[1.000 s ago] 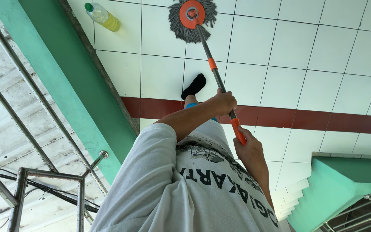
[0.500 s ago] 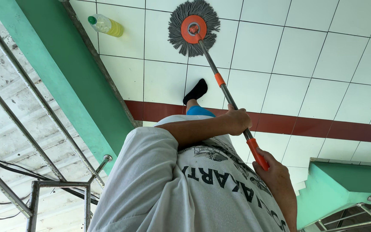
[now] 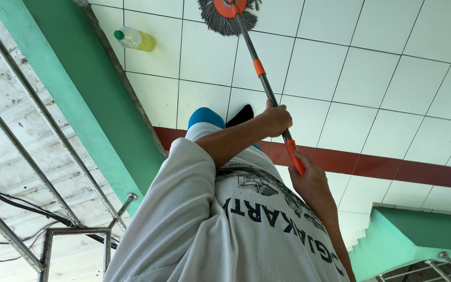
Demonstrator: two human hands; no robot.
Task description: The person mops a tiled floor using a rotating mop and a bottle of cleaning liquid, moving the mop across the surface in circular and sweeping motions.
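Note:
I hold a mop with a grey pole and orange grips in both hands. My left hand grips the pole higher up, arm stretched across my white printed shirt. My right hand is closed around the orange handle end near my body. The grey string mop head with its orange disc rests on the white tiled floor, far in front of me. A foot in a black sock and a blue trouser leg show below my arm.
A plastic bottle of yellow liquid with a green cap lies on the tiles by a green painted ledge. Metal railing bars run on the left. A dark red tile strip crosses the floor; green steps are at lower right.
The mop head has slid farther away from me across the tiles, toward the top of the view. My left arm has stretched out with it, and both hands stay on the pole.

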